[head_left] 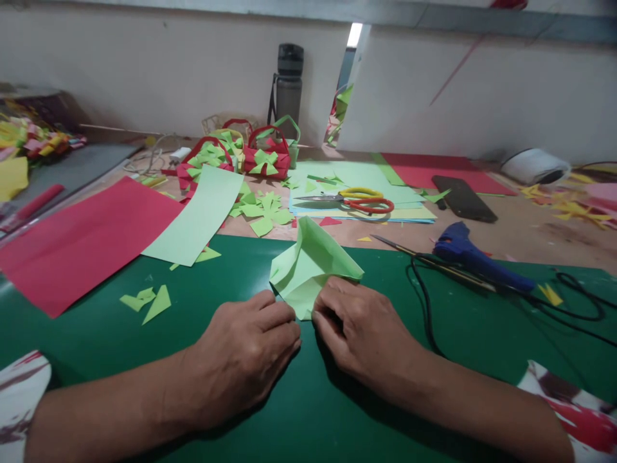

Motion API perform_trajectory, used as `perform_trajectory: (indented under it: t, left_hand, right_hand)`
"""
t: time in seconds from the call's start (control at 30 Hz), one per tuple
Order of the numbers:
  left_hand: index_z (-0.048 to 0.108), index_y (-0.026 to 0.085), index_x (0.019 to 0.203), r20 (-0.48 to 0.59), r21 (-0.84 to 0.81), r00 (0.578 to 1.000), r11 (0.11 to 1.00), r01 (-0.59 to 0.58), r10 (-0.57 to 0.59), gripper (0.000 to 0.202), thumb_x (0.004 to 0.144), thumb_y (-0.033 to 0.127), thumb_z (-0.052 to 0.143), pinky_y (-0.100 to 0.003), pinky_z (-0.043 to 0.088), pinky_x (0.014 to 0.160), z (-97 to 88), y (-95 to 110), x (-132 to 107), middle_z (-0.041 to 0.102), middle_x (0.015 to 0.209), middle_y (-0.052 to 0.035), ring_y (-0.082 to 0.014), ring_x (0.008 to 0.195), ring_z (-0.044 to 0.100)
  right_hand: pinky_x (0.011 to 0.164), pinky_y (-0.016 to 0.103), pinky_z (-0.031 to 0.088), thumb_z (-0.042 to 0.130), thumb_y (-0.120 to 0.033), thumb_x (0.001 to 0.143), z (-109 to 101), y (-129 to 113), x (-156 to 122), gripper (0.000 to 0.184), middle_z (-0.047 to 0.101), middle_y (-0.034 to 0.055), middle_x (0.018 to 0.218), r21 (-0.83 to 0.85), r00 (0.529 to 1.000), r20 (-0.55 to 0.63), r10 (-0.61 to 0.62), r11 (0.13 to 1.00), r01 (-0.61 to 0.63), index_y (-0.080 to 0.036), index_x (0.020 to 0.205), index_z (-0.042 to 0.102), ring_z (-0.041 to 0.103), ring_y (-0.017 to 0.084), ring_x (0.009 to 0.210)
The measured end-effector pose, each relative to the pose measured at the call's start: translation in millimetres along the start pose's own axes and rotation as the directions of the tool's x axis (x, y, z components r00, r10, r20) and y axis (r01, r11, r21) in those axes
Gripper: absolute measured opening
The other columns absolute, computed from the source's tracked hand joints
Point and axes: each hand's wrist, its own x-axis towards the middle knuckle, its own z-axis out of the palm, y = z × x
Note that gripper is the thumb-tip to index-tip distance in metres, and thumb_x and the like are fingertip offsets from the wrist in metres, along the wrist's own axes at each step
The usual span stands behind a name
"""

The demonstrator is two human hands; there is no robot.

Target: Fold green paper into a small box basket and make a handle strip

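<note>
A light green folded paper shape point(313, 263), open at the top like a small box or pouch, stands on the green cutting mat point(231, 424). My right hand point(361, 321) pinches its near right edge between thumb and curled fingers. On the near left side, my left hand point(250, 347) is closed with its fingertips at the paper's edge; the fingers hide what part of it they grip. Left of the hands lie small green paper scraps point(147, 301), and behind them a light green paper strip point(197, 215) overlaps a red paper sheet point(91, 241).
Scissors point(347, 199) lie on stacked paper sheets point(409, 209) at the back. A blue glue gun point(482, 257) with a black cable and tweezers point(434, 263) is at the right, near a phone point(463, 198). Small red paper baskets point(266, 159) and a bottle point(289, 90) stand behind.
</note>
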Motion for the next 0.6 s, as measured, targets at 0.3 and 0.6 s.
perform_trajectory:
  t: [0.3,0.6]
  left_hand:
    - [0.061,0.016,0.091,0.027,0.043,0.999,0.999,-0.027,0.026,0.020,0.092,0.016,0.041,-0.029,0.035,0.055,0.6,1.6,0.2,0.055,0.071,-0.0036,-0.0160,0.062,0.041]
    - [0.059,0.013,0.092,0.058,0.107,0.997,0.993,-0.059,0.054,0.018,0.092,0.016,0.041,-0.031,0.034,0.052,0.9,3.6,1.8,0.052,0.069,-0.0031,-0.0172,0.060,0.040]
  right_hand:
    - [0.056,0.028,0.030,0.045,-0.015,0.078,3.1,0.5,1.4,0.014,0.050,0.0015,0.065,-0.040,0.999,-0.036,0.002,0.999,-0.004,-0.017,0.064,0.049,0.046,0.013,0.059]
    - [0.055,0.028,0.028,0.045,-0.019,0.078,2.5,-0.3,2.3,0.015,0.051,0.0022,0.065,-0.056,0.999,-0.025,0.020,0.998,-0.021,-0.017,0.064,0.050,0.046,0.014,0.058]
